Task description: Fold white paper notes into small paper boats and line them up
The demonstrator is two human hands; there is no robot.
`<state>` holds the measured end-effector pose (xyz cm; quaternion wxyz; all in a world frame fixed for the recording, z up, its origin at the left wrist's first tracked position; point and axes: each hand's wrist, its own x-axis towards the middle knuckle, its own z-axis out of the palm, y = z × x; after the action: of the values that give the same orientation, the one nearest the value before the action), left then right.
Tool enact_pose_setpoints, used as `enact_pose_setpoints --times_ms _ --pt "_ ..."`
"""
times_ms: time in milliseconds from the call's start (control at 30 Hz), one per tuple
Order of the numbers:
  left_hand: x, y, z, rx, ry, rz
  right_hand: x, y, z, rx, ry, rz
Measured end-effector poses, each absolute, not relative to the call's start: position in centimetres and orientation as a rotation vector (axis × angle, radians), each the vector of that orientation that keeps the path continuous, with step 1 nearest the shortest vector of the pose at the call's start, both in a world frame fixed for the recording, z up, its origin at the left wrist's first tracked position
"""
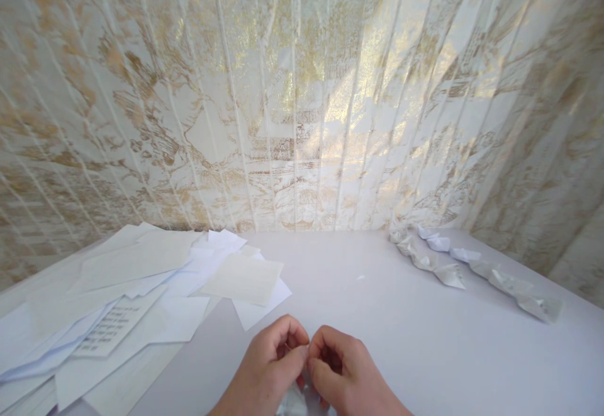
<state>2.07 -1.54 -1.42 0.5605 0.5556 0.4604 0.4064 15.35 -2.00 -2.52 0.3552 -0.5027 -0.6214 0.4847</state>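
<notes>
Low in the middle of the view, my left hand (278, 362) and my right hand (342, 369) meet with thumbs and forefingers pinched together. Between and below them shows a small piece of folded paper (292, 400), pale and partly hidden by my fingers. Both hands seem closed on this paper; its full shape cannot be made out. Beyond my left hand lies a cream sheet of paper (245, 277), at the near right edge of a loose heap of paper sheets (136, 258).
Two rows of folded paper shapes (425, 255) stand at the back right of the white table (425, 353). A tiny paper scrap (360, 277) lies mid-table. One sheet with printed text (113, 325) shows in the heap. Behind hangs a patterned curtain (292, 101).
</notes>
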Motion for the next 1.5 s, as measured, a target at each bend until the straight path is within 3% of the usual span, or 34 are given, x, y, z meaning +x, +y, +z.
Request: enact_pose_setpoints --times_ms 300,500,767,1167,1500 --pt "1.6 -2.2 -0.5 1.345 1.085 1.149 14.5 -2.6 -3.3 -1.192 -1.479 1.460" --pt "1.7 -2.3 -1.1 1.321 1.096 1.162 14.2 -2.7 -4.0 -1.161 -1.456 1.419" --pt "1.8 -2.2 -1.4 1.070 0.844 1.097 15.4 -1.9 -2.3 -1.017 -1.161 1.445" --pt "1.5 -1.9 -0.6 1.226 1.152 0.888 16.3 -1.5 -2.4 -0.888 -1.167 1.451" --pt "0.7 -1.1 0.5 1.412 1.277 0.628 15.9 -1.8 -1.7 -1.108 -1.379 1.326"
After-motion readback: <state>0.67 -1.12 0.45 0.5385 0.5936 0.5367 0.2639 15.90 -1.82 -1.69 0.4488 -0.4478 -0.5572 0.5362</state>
